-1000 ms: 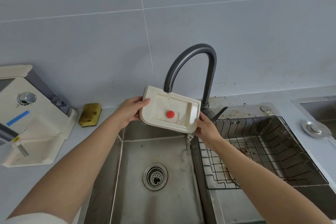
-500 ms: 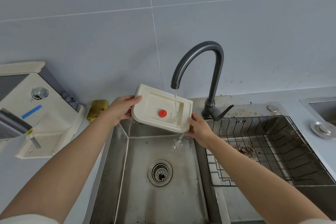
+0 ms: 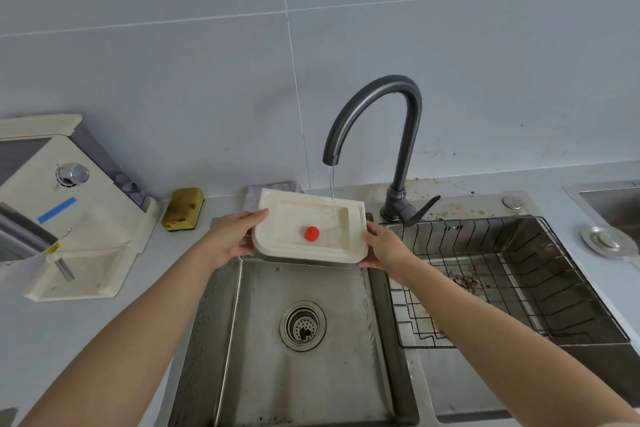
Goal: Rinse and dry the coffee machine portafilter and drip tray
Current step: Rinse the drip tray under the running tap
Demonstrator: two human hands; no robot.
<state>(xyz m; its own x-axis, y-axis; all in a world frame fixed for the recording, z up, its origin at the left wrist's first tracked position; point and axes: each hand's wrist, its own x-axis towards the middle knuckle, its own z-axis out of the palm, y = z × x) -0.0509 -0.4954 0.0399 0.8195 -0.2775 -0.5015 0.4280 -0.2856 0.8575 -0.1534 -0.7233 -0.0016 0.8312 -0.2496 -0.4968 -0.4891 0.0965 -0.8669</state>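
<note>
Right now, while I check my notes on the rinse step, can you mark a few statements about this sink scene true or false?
1. The left hand and right hand each grip one end of the drip tray. True.
2. The faucet is turned off. False: water runs from its spout onto the tray.
3. A red knob stands inside the tray. True.
4. The sponge lies in the sink basin. False: it lies on the counter left of the sink, near the wall.
5. The wire rack holds dishes. False: no dishes are in it.
</note>
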